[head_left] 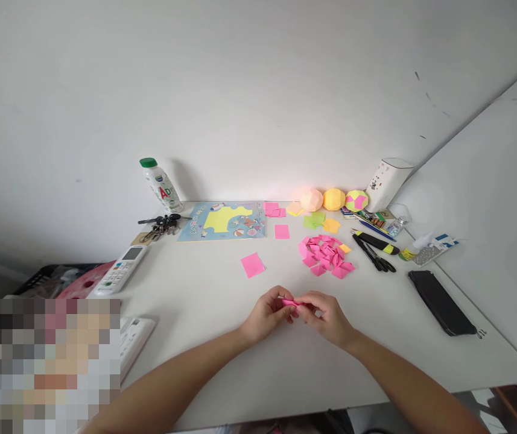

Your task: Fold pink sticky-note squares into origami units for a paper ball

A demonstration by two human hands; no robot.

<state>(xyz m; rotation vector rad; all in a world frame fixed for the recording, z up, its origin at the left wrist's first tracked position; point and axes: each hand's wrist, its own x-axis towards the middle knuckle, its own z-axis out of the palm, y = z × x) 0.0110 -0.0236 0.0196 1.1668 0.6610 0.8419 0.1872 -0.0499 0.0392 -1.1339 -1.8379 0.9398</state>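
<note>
Near the middle of the white table, my left hand point(268, 313) and my right hand point(324, 316) meet over a small folded pink paper point(289, 302). The fingertips of both hands pinch it, and they cover much of its shape. Beyond my left hand lies a flat pink paper square point(253, 265). A second pink square point(282, 231) sits farther back. Past my right hand is a heap of folded pink paper pieces point(324, 253), with a bit of orange at its right side.
Black scissors point(376, 256), a utility knife point(378, 242) and a black pouch point(441, 301) lie to the right. Paper balls point(334, 199) line the wall. At left are a bottle point(162, 187), keys point(164, 225), a blue booklet point(186, 232) and a white remote point(120, 269).
</note>
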